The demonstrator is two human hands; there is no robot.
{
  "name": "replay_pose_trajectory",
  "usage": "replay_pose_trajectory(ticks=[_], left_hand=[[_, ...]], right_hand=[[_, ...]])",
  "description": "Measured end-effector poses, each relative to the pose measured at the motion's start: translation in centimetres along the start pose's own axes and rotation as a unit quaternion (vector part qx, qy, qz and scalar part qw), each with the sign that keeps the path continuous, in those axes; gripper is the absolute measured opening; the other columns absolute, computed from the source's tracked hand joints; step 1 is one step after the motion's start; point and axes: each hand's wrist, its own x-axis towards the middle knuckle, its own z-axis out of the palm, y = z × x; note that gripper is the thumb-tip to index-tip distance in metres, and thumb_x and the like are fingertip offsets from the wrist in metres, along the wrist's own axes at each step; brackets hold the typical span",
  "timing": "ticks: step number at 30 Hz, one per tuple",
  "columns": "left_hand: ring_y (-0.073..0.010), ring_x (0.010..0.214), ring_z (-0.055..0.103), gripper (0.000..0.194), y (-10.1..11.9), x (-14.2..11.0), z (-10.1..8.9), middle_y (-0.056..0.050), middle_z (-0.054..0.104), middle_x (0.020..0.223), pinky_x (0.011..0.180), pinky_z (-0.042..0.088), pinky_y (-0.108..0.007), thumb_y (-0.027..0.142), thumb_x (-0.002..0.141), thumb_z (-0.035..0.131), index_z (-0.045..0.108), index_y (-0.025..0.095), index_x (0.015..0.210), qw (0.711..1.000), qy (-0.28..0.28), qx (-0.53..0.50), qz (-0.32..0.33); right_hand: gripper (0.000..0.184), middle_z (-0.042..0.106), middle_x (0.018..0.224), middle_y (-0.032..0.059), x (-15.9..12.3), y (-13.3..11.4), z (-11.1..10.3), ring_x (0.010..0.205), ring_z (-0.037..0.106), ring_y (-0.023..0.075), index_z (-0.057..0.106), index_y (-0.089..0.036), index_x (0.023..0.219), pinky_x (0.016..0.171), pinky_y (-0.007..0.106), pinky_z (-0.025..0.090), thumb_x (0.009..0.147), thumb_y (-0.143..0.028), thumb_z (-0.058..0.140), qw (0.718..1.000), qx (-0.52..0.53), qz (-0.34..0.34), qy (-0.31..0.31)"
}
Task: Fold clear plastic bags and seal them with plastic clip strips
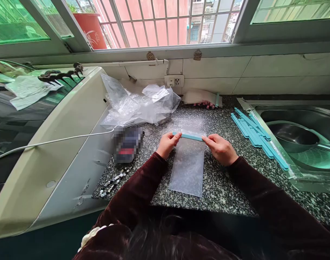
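Note:
A flat, clear plastic bag (187,168) lies on the speckled countertop in front of me. Across its far end runs a light-blue bag sealing clip (190,136), with a little of the bag's plastic showing beyond it. My left hand (168,143) pinches the clip's left end between thumb and fingers. At the other end, my right hand (221,147) grips it the same way. Whether the clip is fully closed over the bag cannot be made out.
More blue clips (253,130) lie at the right beside the sink (289,177), which holds a pan (291,133). Crumpled clear plastic (143,104) and a blurred phone-like object (128,145) with a white cable (59,139) are at the left. Clipped bags (199,96) rest against the wall.

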Motion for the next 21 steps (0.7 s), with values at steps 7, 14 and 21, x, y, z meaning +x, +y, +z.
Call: replay_pose_trajectory(ticks=[7,14,21], left_hand=[[-0.0071,0.048,0.033,0.043,0.7,-0.2,-0.1,0.005,0.039,0.046,0.049,0.025,-0.023,0.054,0.061,0.066,0.049,0.016,0.049,0.998,-0.035,0.037,0.022],[-0.0087,0.053,0.038,0.035,1.0,-0.7,0.6,0.003,0.048,0.055,0.052,0.029,-0.023,0.049,0.06,0.069,0.062,0.015,0.065,0.992,-0.104,0.065,0.035],[-0.0113,0.057,0.042,0.022,1.0,-0.1,-0.1,-0.001,0.053,0.064,0.058,0.034,-0.025,0.037,0.059,0.074,0.069,0.017,0.068,0.978,-0.079,0.167,0.097]], right_hand=[[0.045,0.062,0.1,0.0097,0.1,-0.4,-0.2,0.082,0.058,0.0195,0.055,-0.022,0.118,0.073,0.034,0.05,0.078,-0.042,0.059,0.985,0.101,0.122,0.062],[0.046,0.067,0.082,0.0055,0.4,0.0,-0.1,0.068,0.06,0.0165,0.064,-0.016,0.096,0.06,0.029,0.049,0.068,-0.052,0.065,0.898,0.346,0.25,-0.103],[0.023,0.065,0.069,0.0032,0.5,-0.6,-0.1,0.061,0.056,0.0139,0.065,-0.017,0.071,0.057,0.026,0.044,0.072,-0.039,0.061,0.939,0.263,0.212,-0.071]])
